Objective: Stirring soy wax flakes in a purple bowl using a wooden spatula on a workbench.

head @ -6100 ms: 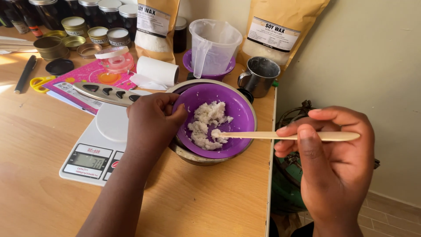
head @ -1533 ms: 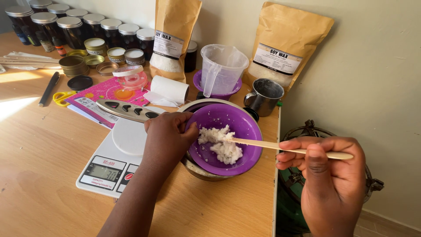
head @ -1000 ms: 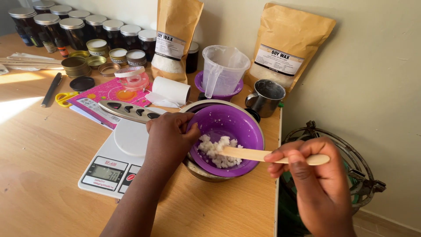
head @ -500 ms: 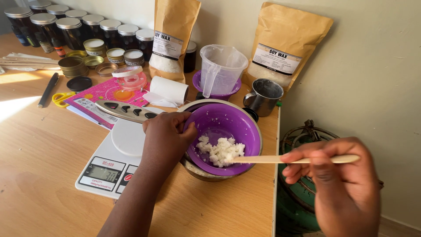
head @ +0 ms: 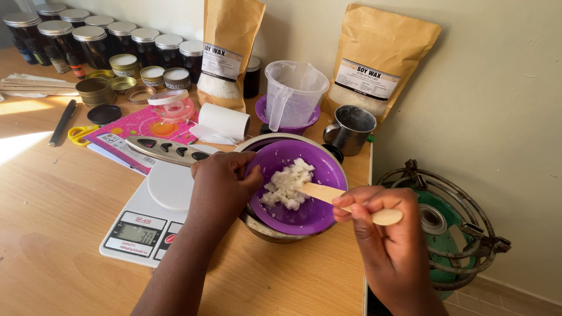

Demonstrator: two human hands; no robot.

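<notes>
A purple bowl point(head: 316, 216) sits inside a metal pot point(head: 263, 225) near the table's right edge. White crumbly wax point(head: 287, 184) lies in the bowl. My left hand point(head: 219, 187) grips the bowl's left rim, thumb inside. My right hand point(head: 380, 234) holds a flat wooden stick point(head: 328, 193), whose tip is pushed into the wax.
A white kitchen scale point(head: 158, 208) lies left of the pot. Behind stand a metal mug point(head: 351, 129), a clear jug point(head: 293, 90) in a purple bowl, two brown paper bags point(head: 374, 58), a paper roll point(head: 225, 122), jars, tins and scissors point(head: 79, 133). A green gas burner point(head: 445, 228) stands off the table's right edge.
My right hand has moved left and closer to the bowl, tilting the stick. The wax has been pushed toward the bowl's middle and back. My left hand stays on the rim.
</notes>
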